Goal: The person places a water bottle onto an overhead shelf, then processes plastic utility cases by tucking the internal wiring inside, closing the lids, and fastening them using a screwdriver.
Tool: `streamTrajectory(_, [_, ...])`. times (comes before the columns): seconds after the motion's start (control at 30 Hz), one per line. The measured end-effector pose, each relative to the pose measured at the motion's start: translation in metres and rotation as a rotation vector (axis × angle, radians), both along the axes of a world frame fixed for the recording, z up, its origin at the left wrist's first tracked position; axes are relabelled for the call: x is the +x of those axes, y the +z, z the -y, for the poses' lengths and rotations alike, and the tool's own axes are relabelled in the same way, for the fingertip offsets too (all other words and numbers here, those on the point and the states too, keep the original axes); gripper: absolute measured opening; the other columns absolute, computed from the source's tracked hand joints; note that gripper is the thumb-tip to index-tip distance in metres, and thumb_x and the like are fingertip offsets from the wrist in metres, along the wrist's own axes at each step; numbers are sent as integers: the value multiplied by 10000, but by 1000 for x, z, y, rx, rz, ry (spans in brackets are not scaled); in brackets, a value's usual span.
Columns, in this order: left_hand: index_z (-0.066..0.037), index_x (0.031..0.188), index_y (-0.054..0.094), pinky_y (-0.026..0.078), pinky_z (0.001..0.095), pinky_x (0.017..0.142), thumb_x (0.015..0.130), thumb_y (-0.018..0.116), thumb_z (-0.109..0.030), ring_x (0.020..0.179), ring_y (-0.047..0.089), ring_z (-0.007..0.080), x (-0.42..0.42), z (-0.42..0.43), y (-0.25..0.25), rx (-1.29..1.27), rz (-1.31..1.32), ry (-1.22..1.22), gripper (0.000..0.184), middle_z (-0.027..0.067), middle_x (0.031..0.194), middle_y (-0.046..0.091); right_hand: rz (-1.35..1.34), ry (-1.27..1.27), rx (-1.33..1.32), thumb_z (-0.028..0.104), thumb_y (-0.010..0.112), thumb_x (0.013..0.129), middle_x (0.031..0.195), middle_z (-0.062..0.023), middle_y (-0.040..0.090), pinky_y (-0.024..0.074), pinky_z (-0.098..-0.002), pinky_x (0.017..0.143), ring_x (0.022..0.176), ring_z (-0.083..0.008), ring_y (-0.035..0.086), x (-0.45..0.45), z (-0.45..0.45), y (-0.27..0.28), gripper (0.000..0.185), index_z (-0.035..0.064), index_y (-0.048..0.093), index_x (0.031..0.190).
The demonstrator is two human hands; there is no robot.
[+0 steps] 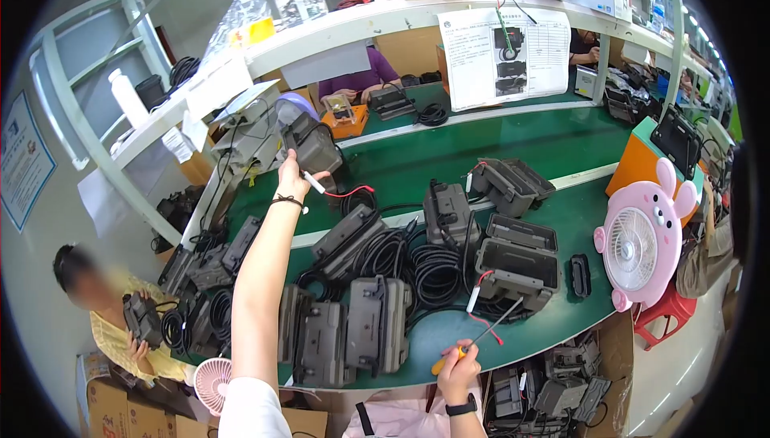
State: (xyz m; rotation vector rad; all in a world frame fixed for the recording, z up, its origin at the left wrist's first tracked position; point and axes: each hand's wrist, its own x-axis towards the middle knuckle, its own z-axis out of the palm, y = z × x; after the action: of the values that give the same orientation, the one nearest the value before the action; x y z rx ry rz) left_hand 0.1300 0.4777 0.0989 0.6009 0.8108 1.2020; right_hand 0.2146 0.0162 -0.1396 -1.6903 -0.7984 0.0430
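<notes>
My left hand (pixel 293 178) is stretched out over the far left of the green bench (pixel 385 167), its fingers around the lower edge of a dark grey case (pixel 311 143). A white connector with a red wire (pixel 314 184) hangs at that hand. Near the front edge, my right hand (pixel 459 366) is closed around the yellow handle of a screwdriver (pixel 491 327). The shaft points up and right toward an open grey case (pixel 520 265). Beside the shaft, another white connector (pixel 474 300) with a red wire hangs from this case.
Closed grey cases (pixel 377 324) and coiled black cables (pixel 435 273) crowd the middle and left. A pink fan (pixel 638 241) stands right, near a small black tray (pixel 579 276). One co-worker (pixel 104 302) is left; others sit behind the shelf (pixel 353 33). A carton of cases (pixel 613 374) is below right.
</notes>
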Motion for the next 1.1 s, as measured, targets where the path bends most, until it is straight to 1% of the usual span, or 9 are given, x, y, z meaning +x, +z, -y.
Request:
streamTrajectory(0.2, [29, 1407, 334, 272, 746, 1039, 1016, 416, -421, 1360, 321, 460, -53, 51, 31, -35, 393, 73, 602, 247, 1472, 347, 20, 5, 16, 110, 494, 945, 669, -71, 662, 491, -393, 552, 577, -297, 649, 0, 1, 4, 162, 16, 491, 1077])
streamTrajectory(0.37, [17, 1349, 395, 379, 739, 972, 988, 509, -390, 1268, 439, 436, -73, 134, 52, 326, 244, 95, 555, 240, 1356, 463, -35, 20, 20, 129, 482, 970, 668, -72, 656, 496, -394, 566, 597, -294, 656, -2, 0, 9, 163, 36, 479, 1103])
streamTrajectory(0.53, [36, 1313, 427, 445, 691, 956, 981, 526, -384, 1237, 480, 396, -99, 197, 64, 391, 411, -34, 544, 211, 1309, 515, -194, 143, 101, 142, 458, 1003, 711, -89, 663, 499, -325, 588, 618, -214, 651, -1, 8, 5, 159, 28, 466, 1113])
streamTrajectory(0.57, [35, 1312, 431, 442, 689, 962, 979, 529, -386, 1238, 480, 393, -102, 211, 66, 425, 366, -20, 546, 211, 1311, 516, -243, 184, 138, 138, 437, 1018, 745, -100, 660, 497, -287, 601, 639, -167, 639, -1, 10, 5, 157, 20, 452, 1121])
streamTrajectory(0.83, [47, 1316, 450, 446, 685, 956, 993, 502, -383, 1236, 496, 391, -125, 318, 91, 593, 434, -17, 540, 208, 1337, 511, -457, 234, 331, 170, 415, 1039, 801, -113, 650, 499, -271, 622, 658, -157, 629, -20, 38, 13, 179, 36, 423, 1158])
streamTrajectory(0.87, [35, 1277, 493, 499, 581, 947, 994, 516, -363, 1165, 570, 331, -128, 325, 90, 650, 472, -110, 489, 182, 1270, 575, -474, 237, 345, 177, 414, 1041, 804, -113, 647, 499, -270, 624, 661, -158, 629, -20, 41, 19, 182, 39, 422, 1161])
streamTrajectory(0.97, [0, 1165, 582, 542, 337, 817, 990, 548, -338, 891, 671, 180, -132, 345, 64, 643, 377, 37, 382, 92, 1079, 679, -550, 239, 461, 193, 416, 1044, 860, -108, 606, 473, -257, 647, 679, -140, 588, -15, 53, 38, 200, 57, 410, 1190])
streamTrajectory(1.07, [20, 1215, 535, 454, 350, 892, 999, 545, -326, 1027, 559, 205, -121, 383, 17, 708, -181, 215, 407, 102, 1137, 578, -520, 181, 515, 191, 418, 1043, 936, -109, 587, 447, -247, 633, 668, -112, 538, -5, 68, 49, 216, 74, 403, 1224])
streamTrajectory(1.1, [35, 1202, 541, 455, 350, 875, 990, 553, -318, 997, 565, 212, -121, 389, 1, 845, -273, 51, 411, 113, 1118, 581, -535, 168, 558, 189, 417, 1042, 942, -107, 589, 444, -243, 624, 664, -106, 531, -2, 74, 53, 216, 74, 405, 1224])
